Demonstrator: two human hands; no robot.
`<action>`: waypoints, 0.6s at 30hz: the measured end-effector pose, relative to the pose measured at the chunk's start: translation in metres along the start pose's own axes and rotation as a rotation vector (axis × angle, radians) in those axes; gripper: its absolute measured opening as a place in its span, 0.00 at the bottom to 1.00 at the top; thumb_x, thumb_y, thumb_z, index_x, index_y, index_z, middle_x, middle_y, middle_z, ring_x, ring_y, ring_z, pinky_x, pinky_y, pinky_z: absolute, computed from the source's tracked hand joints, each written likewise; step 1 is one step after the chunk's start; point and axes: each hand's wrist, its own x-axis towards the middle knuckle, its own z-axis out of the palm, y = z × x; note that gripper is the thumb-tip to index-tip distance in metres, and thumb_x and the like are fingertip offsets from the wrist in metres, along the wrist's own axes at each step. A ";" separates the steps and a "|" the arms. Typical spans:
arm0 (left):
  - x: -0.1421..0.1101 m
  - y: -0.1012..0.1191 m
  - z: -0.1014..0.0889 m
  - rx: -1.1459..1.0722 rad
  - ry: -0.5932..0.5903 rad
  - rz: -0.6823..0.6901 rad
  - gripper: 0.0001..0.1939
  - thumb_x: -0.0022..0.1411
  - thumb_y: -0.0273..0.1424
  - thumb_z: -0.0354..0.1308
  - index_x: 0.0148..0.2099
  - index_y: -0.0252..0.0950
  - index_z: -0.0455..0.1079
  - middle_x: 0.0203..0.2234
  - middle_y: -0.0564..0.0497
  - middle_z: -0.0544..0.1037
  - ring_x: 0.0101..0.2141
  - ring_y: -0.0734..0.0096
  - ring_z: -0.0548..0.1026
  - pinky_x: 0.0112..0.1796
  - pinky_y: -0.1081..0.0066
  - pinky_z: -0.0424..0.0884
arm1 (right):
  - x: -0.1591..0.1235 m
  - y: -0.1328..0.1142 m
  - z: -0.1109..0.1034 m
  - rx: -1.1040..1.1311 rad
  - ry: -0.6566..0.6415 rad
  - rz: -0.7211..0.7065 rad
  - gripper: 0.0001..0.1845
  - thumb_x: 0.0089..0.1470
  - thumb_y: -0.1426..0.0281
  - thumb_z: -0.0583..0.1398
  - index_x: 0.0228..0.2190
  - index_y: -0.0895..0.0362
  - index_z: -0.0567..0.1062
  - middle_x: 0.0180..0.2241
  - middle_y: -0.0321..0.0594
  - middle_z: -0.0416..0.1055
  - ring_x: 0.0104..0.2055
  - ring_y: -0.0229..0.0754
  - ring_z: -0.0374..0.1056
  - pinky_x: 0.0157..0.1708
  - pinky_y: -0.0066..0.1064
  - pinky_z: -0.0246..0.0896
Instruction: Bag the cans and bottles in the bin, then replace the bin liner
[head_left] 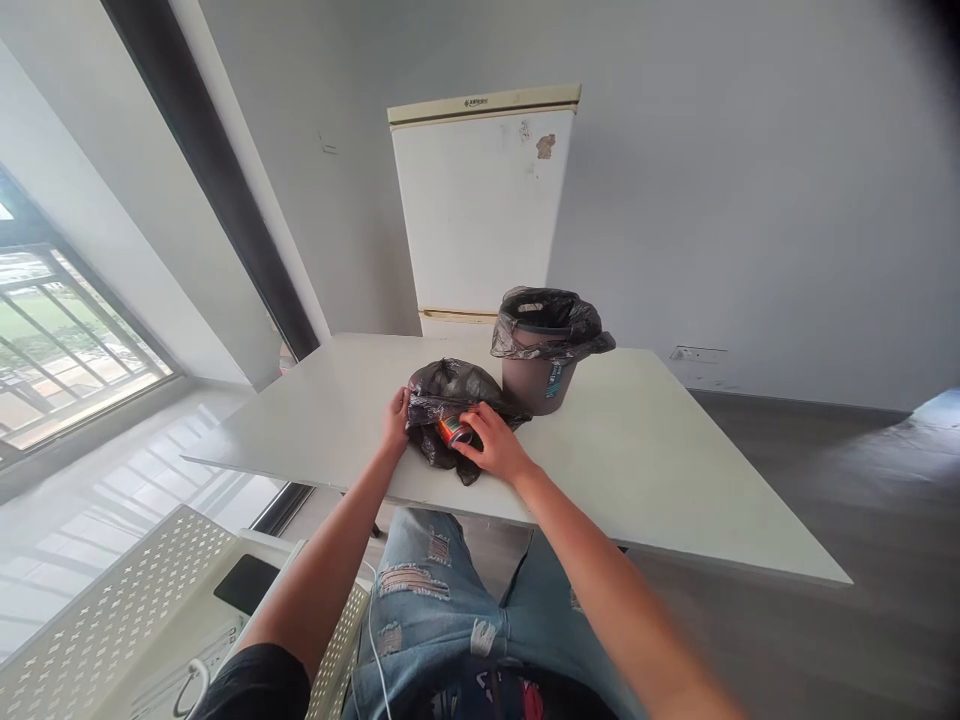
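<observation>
White rectangular desk [675, 480] bears a crumpled black plastic bag [457, 380]; left grip [396, 418] pinches its edge, right grip [495, 442] clasps an orange-red metal can [452, 431] at its mouth. Slack, thin plastic could snag or tear if tugged.

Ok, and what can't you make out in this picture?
All in the head view:
Black bag, inside: hidden by its folds.
Can, label: unreadably small, partly under the right hand.
Bin, inner bottom: hidden by its liner.
Fridge, lower part: hidden behind table and bin.
</observation>
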 end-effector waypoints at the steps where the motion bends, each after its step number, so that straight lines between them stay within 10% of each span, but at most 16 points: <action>1: -0.001 0.002 0.003 -0.021 -0.055 -0.002 0.29 0.66 0.61 0.54 0.34 0.38 0.69 0.28 0.51 0.72 0.31 0.68 0.69 0.34 0.68 0.69 | 0.000 0.000 0.001 0.000 0.000 0.027 0.23 0.66 0.55 0.63 0.57 0.52 0.72 0.54 0.51 0.66 0.58 0.55 0.65 0.59 0.48 0.66; 5: -0.002 0.003 0.005 -0.052 -0.118 -0.011 0.29 0.67 0.59 0.53 0.40 0.37 0.74 0.34 0.47 0.78 0.36 0.65 0.74 0.39 0.67 0.72 | 0.001 0.002 0.002 -0.010 -0.066 0.068 0.29 0.61 0.54 0.67 0.59 0.50 0.71 0.60 0.51 0.63 0.62 0.58 0.62 0.63 0.52 0.62; 11: -0.002 -0.004 -0.006 0.033 0.098 -0.060 0.12 0.69 0.41 0.53 0.50 0.42 0.68 0.22 0.60 0.62 0.23 0.71 0.61 0.28 0.73 0.61 | 0.001 -0.002 0.000 0.253 0.001 0.248 0.28 0.49 0.62 0.70 0.50 0.52 0.69 0.49 0.44 0.70 0.48 0.52 0.69 0.53 0.44 0.66; 18: -0.005 0.005 -0.007 0.132 0.095 0.083 0.07 0.64 0.35 0.54 0.36 0.39 0.70 0.36 0.48 0.75 0.40 0.64 0.73 0.44 0.66 0.69 | 0.001 0.005 -0.016 0.711 0.182 0.328 0.20 0.65 0.54 0.44 0.49 0.51 0.61 0.42 0.42 0.71 0.36 0.45 0.70 0.32 0.34 0.67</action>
